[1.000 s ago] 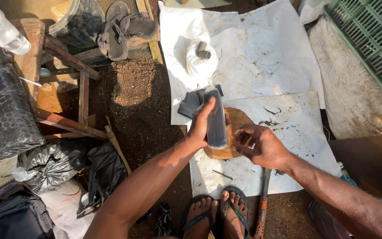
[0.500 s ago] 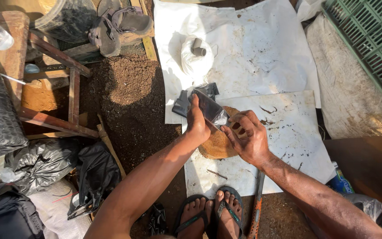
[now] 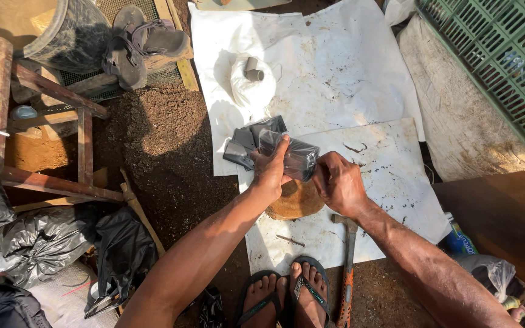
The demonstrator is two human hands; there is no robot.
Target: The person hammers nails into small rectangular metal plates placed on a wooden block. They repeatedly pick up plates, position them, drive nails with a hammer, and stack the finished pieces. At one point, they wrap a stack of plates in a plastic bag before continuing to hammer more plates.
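Observation:
My left hand [image 3: 270, 169] and my right hand [image 3: 337, 182] both grip a small dark plastic bag [image 3: 298, 159], holding it just above a round wooden block [image 3: 295, 201]. The block rests on a white sheet [image 3: 390, 176] spread on the soil. A small stack of similar dark bags [image 3: 247, 141] lies just left of my left hand. A hammer with an orange handle [image 3: 346, 267] lies below my right wrist, next to my sandalled feet [image 3: 287, 294].
A white bundle with a grey tube on it [image 3: 251, 82] lies on a second white sheet farther back. A wooden frame [image 3: 62, 140], black plastic bags [image 3: 62, 243], sandals [image 3: 141, 45] and a green crate [image 3: 499, 61] surround the spot.
The bag was pressed against the block with my left hand while the right rested on the block. Now both hands hold the bag, lifted and turned crosswise.

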